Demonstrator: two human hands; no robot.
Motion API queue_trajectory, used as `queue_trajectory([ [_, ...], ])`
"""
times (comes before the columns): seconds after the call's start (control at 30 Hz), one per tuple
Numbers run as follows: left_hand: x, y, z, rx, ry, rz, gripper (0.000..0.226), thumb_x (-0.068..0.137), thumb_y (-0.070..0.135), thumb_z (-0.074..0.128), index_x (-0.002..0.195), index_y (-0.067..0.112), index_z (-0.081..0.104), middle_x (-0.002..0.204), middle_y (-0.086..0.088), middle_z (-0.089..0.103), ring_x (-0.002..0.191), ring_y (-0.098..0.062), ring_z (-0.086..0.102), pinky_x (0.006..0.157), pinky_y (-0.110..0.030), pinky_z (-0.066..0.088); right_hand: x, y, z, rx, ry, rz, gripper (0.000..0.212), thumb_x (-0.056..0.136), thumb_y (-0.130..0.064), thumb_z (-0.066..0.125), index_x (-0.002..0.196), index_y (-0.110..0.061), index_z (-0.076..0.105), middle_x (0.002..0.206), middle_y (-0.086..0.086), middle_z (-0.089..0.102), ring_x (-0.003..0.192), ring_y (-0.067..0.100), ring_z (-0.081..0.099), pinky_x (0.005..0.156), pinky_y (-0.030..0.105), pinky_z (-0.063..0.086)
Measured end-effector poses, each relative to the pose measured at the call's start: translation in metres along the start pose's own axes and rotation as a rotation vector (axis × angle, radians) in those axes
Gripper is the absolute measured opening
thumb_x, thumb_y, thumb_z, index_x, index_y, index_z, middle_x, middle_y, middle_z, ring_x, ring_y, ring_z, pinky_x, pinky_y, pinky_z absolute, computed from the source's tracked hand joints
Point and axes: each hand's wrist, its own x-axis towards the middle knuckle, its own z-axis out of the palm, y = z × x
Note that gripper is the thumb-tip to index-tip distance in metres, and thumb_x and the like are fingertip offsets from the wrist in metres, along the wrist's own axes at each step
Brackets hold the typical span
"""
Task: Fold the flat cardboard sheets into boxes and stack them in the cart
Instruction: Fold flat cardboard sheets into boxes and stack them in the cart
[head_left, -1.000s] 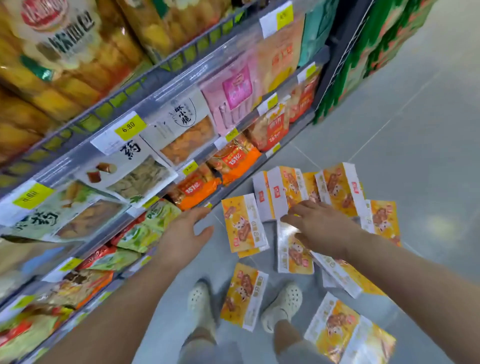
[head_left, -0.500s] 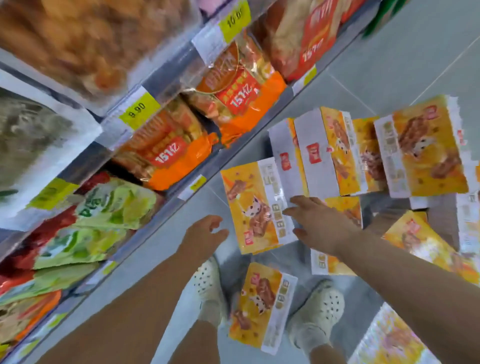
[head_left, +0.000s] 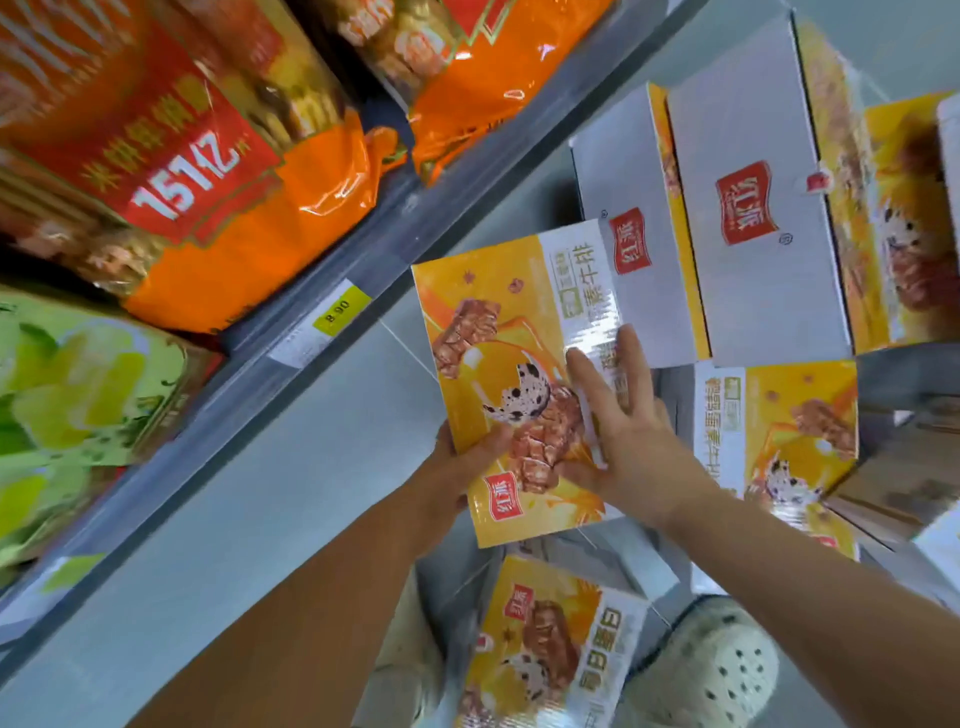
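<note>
The flat yellow cardboard sheet (head_left: 511, 384) is lifted off the floor, held low in front of the person between the shelf edge (head_left: 291, 374) and the pile of other sheets. The left hand (head_left: 462, 462) grips its lower left edge, thumb curled over the printed face. The right hand (head_left: 623, 436) lies on the face with fingers (head_left: 587, 379) straight and spread, pressing rather than pinching.

To fold it well, I judge the left hand should keep the edge anchored while the right slides to a crease line and pushes the panel up squarely, opening the sheet into a sleeve before tucking flaps. More sheets lie around: white-backed ones (head_left: 748, 208) beyond, another (head_left: 550, 644) by the pale shoe (head_left: 711, 670). No cart is in view.
</note>
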Motion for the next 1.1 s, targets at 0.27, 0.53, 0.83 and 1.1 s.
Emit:
queue_trajectory([
  [0.27, -0.022, 0.002, 0.012, -0.068, 0.161, 0.116, 0.093, 0.058, 0.012, 0.081, 0.129, 0.033, 0.025, 0.125, -0.005, 0.051, 0.100, -0.028, 0.061, 0.077, -0.043, 0.054, -0.017, 0.006, -0.002, 0.176, -0.035, -0.015, 0.103, 0.080, -0.024, 0.068, 0.116, -0.054, -0.024, 0.143, -0.008, -0.040, 0.142, 0.034, 0.007, 0.111, 0.046, 0.028],
  [0.53, -0.137, 0.072, 0.070, 0.861, 0.598, 0.345, 0.111, 0.060, 0.046, 0.078, 0.142, 0.032, 0.004, 0.145, -0.007, 0.019, 0.133, -0.028, 0.019, 0.109, -0.044, 0.014, -0.104, -0.040, -0.073, -0.128, 0.306, -0.185, 0.125, 0.058, -0.021, 0.085, 0.140, -0.038, -0.009, 0.152, 0.011, -0.013, 0.137, 0.047, 0.018, 0.100, 0.058, 0.039],
  [0.83, -0.330, 0.159, 0.109, 1.625, 0.508, 1.038, 0.096, 0.053, 0.069, 0.041, 0.133, 0.017, 0.030, 0.109, -0.009, 0.060, 0.099, -0.028, 0.056, 0.089, -0.044, 0.039, -0.230, -0.130, -0.235, -0.814, 0.326, -0.149, 0.133, 0.024, -0.037, 0.089, 0.137, -0.026, 0.021, 0.144, 0.012, 0.039, 0.129, 0.043, 0.038, 0.093, 0.068, 0.018],
  [1.1, -0.537, 0.236, 0.125, 1.726, 0.465, 1.364, 0.109, 0.045, 0.060, 0.065, 0.138, 0.021, 0.024, 0.108, -0.012, 0.061, 0.104, -0.026, 0.045, 0.092, -0.040, 0.027, -0.386, -0.251, -0.355, -0.762, 0.348, -0.184, 0.133, 0.030, -0.044, 0.085, 0.139, -0.031, 0.009, 0.126, 0.013, 0.052, 0.106, 0.036, 0.055, 0.083, 0.064, 0.043],
])
